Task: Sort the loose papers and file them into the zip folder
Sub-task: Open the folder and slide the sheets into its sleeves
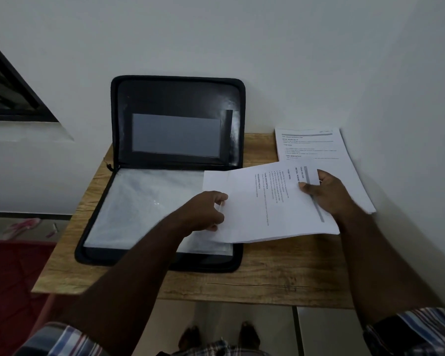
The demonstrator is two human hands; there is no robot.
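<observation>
Your right hand pinches the printed sheets; left hand fingers curl at their left edge. Long axis runs left-right, overhanging the open zip folder, whose sleeve lies left. Slide leftward.

Both hands, left and right, hold printed sheets over the open zip folder.

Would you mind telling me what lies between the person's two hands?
In the head view, the held printed sheets span from the left hand to the right hand.
</observation>
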